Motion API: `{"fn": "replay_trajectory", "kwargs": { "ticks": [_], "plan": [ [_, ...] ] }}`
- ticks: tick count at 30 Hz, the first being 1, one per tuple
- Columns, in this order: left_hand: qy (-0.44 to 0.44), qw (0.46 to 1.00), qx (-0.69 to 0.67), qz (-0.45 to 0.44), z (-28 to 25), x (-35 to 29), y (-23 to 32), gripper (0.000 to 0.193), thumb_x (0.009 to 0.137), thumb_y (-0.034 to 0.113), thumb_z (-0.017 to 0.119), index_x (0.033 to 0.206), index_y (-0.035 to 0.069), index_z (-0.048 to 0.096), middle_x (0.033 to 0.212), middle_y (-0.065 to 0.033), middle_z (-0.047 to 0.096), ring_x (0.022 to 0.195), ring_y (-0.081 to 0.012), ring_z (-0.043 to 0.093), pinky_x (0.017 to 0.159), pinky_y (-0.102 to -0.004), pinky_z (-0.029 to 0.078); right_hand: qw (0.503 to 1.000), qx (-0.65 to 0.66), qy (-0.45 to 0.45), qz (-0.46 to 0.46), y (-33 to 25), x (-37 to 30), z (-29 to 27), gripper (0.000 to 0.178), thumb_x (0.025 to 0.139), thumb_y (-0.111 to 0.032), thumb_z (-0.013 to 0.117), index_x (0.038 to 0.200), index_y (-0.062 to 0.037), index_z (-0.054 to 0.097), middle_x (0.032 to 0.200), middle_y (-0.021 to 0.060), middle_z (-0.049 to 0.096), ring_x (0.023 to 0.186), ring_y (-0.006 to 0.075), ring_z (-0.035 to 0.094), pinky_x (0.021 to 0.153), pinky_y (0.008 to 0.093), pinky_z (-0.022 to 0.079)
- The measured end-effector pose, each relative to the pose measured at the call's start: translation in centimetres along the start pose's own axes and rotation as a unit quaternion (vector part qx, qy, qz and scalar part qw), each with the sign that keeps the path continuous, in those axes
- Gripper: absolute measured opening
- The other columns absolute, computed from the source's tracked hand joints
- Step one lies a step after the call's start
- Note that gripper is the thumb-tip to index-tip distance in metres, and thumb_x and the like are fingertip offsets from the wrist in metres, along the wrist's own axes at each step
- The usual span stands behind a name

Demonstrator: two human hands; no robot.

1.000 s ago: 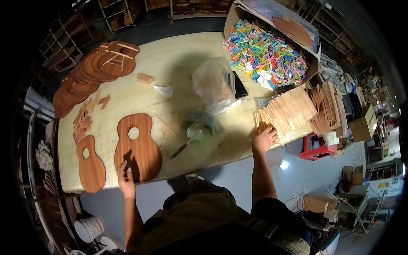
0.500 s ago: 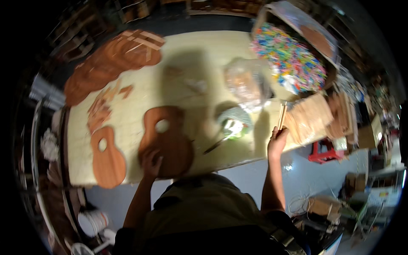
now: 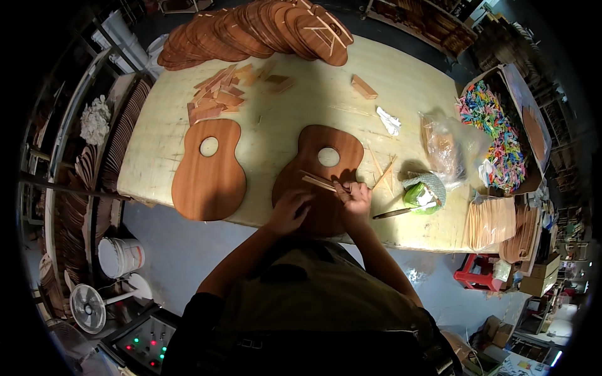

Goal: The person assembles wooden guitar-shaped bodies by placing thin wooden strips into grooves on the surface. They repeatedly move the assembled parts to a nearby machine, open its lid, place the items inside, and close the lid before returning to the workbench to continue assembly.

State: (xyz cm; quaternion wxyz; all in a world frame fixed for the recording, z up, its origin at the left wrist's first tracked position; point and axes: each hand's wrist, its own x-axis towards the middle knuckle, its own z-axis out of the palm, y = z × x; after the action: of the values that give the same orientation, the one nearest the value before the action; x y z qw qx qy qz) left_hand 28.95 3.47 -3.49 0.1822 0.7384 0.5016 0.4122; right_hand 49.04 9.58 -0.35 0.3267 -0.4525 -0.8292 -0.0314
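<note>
A guitar-shaped brown wood plate (image 3: 325, 203) with a round hole lies on the table in front of me, close to the near edge. Over its lower half, my right hand (image 3: 355, 199) pinches a few thin wooden strips (image 3: 318, 182) that point left. My left hand (image 3: 290, 212) is at the plate's left side, fingers loosely bent and apart, holding nothing I can see. To the left lies a second guitar-shaped plate (image 3: 213, 178). More thin strips (image 3: 384, 174) lie crossed beside my right hand. A dark slender tool (image 3: 392, 214) leans against a bowl with green and white contents (image 3: 429, 194).
Overlapping plates (image 3: 244, 34) line the far edge, with thin wood pieces (image 3: 219, 94) below. On the right are a clear plastic bag (image 3: 444, 150), a box of colourful clips (image 3: 495, 135) and a strip bundle (image 3: 491, 222). A red stool (image 3: 473, 272) and white bucket (image 3: 119, 257) stand on the floor.
My right hand has brought the strips from beside the right-hand bundle to above the middle plate. My view has turned rightward. My left hand stays by the plate.
</note>
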Motion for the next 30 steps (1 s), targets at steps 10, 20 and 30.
{"fn": "replay_trajectory", "kwargs": {
  "ticks": [10, 20, 30],
  "plan": [
    [-0.013, 0.997, 0.03, 0.068, 0.8, 0.7, -2.4, 0.014, 0.077, 0.007, 0.065, 0.09, 0.009, 0.067, 0.087, -0.0061, 0.055, 0.086, -0.0268, 0.052, 0.076, -0.039, 0.045, 0.993, 0.042, -0.072, 0.08, -0.6, -3.4, -0.3, 0.032, 0.076, -0.007, 0.064, 0.108, -0.0128, 0.064, 0.087, 0.0066, 0.058, 0.089, 0.0282, 0.053, 0.078, 0.0414, 0.044],
    [-0.01, 0.992, 0.016, 0.126, 0.2, 0.9, -1.9, 0.009, 0.078, 0.01, 0.063, 0.087, 0.009, 0.062, 0.092, -0.0067, 0.055, 0.091, -0.0276, 0.053, 0.08, -0.0379, 0.045, 0.982, 0.124, -0.096, 0.106, 1.6, -3.0, -0.2, 0.011, 0.074, -0.006, 0.071, 0.084, -0.0063, 0.068, 0.083, 0.0087, 0.062, 0.084, 0.0297, 0.059, 0.077, 0.0388, 0.049],
    [-0.035, 0.991, 0.006, 0.127, 0.2, 0.7, -2.1, 0.017, 0.081, 0.009, 0.059, 0.097, 0.009, 0.063, 0.097, -0.007, 0.055, 0.097, -0.0285, 0.051, 0.086, -0.0398, 0.043, 0.988, 0.044, -0.094, 0.112, 1.6, -1.6, 0.3, 0.011, 0.074, -0.006, 0.067, 0.086, -0.0066, 0.067, 0.085, 0.0082, 0.061, 0.086, 0.0302, 0.056, 0.079, 0.0385, 0.047]
  ]
}}
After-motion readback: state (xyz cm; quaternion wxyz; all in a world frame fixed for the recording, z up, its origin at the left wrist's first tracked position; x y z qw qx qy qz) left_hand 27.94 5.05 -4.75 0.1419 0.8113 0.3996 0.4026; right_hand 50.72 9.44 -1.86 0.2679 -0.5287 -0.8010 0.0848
